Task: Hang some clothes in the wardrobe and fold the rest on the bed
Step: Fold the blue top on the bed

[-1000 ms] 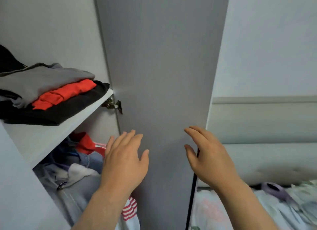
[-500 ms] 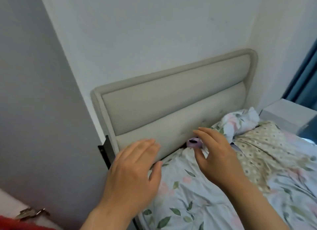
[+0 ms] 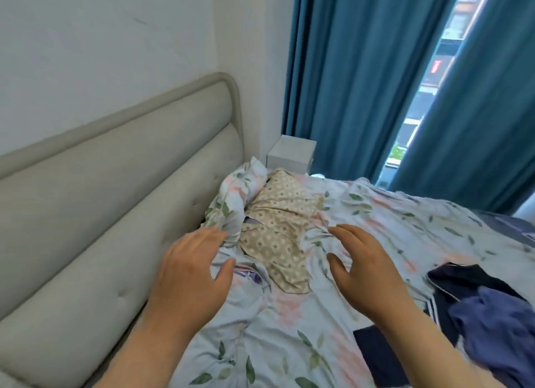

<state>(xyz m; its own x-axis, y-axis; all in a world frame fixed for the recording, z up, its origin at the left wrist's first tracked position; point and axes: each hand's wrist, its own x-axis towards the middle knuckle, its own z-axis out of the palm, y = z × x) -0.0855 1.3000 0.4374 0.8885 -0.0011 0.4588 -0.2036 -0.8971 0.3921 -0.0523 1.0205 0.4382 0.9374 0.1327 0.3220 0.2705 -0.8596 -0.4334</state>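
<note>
Your left hand [image 3: 191, 269] and right hand [image 3: 367, 269] above the floral bed [image 3: 289, 329], fingers spread and holding nothing, headboard [image 3: 115, 214] bounding your left, dark clothes [image 3: 486, 309] heaped near the right edge.

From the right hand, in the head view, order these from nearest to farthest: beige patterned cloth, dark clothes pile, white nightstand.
1. Beige patterned cloth, just left of the right hand.
2. Dark clothes pile, at its right.
3. White nightstand, beyond the bed, by the curtain.

A pillow [image 3: 278, 228] lies on the bed [image 3: 289, 329] ahead, between my hands; headboard [image 3: 101, 214] beside my left hand [image 3: 188, 274], clothes [image 3: 486, 315] beside my right hand [image 3: 367, 269].
</note>
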